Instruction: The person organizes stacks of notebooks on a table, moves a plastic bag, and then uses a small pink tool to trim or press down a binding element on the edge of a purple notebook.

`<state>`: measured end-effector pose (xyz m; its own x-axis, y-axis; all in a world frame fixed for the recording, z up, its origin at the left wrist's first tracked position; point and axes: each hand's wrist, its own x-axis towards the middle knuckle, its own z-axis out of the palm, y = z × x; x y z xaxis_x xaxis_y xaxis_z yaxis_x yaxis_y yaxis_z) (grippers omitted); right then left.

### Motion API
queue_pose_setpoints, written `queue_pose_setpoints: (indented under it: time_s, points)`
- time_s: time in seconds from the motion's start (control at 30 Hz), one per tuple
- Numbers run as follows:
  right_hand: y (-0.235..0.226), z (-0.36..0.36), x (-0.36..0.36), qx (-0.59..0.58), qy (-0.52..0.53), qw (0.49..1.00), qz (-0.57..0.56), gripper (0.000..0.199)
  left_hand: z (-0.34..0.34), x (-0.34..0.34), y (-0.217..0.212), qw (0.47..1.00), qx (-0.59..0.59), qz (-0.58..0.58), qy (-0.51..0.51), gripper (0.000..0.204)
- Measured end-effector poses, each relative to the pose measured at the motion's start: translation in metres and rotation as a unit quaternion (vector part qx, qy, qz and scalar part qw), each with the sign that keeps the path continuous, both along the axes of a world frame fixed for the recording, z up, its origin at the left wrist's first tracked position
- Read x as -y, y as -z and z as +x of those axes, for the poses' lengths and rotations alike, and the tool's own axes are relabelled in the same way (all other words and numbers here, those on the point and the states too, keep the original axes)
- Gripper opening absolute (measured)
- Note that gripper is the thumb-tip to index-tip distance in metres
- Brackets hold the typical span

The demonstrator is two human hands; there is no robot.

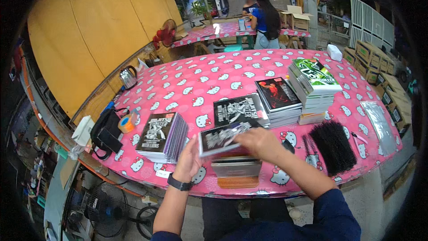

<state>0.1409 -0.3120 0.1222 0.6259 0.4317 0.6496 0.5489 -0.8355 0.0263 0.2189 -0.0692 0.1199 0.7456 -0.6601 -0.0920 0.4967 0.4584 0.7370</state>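
Observation:
A black-covered book with a pale picture is held tilted above the table's near edge. My left hand grips its left end, thumb up along the side. My right hand is closed at its right part, fingers bent against the cover; the fingertips are partly hidden. Just below the book stands a grey block with a wooden base. Beyond it lies a stack of similar black books. To the left rises a stack of spiral-bound black books. Black plastic binding coils lie to the right.
Stacks of books with a red figure and green covers stand far right. Pink-handled pliers and clear plastic sleeves lie rightward. Leftward are a black bag, tape rolls and a kettle. Two people are at a farther table.

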Motion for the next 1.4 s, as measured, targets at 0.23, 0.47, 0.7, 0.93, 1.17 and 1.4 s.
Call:
queue_pose_setpoints:
  time_s: [0.23, 0.47, 0.7, 0.93, 1.17, 1.4]
  points:
    - [-0.016, -0.066, 0.012, 0.004, 0.044, 0.992, 0.121, 0.057, -0.025, 0.017, -0.004, 0.965, 0.232, -0.015, -0.124, 0.040]
    - [0.057, -0.081, 0.031, -0.243, -0.087, 0.712, 0.652, 0.040, -0.032, 0.016, 0.005, 0.933, 0.333, 0.007, -0.133, 0.045]
    - [0.071, -0.086, 0.024, -0.220, 0.057, 0.732, 0.642, 0.012, -0.033, 0.015, -0.005, 0.910, 0.398, 0.070, -0.089, 0.034]
    - [0.098, -0.082, 0.025, -0.152, 0.077, 0.854, 0.491, 0.017, -0.017, -0.008, 0.019, 0.858, 0.410, 0.295, -0.093, 0.036]
    - [0.105, -0.064, -0.001, -0.215, -0.065, 0.784, 0.579, 0.092, -0.040, 0.021, 0.084, 0.940, 0.241, -0.013, -0.241, 0.053]
    - [0.087, -0.067, 0.016, -0.266, -0.059, 0.765, 0.584, 0.057, -0.014, 0.043, 0.079, 0.916, 0.289, 0.055, -0.273, 0.067]
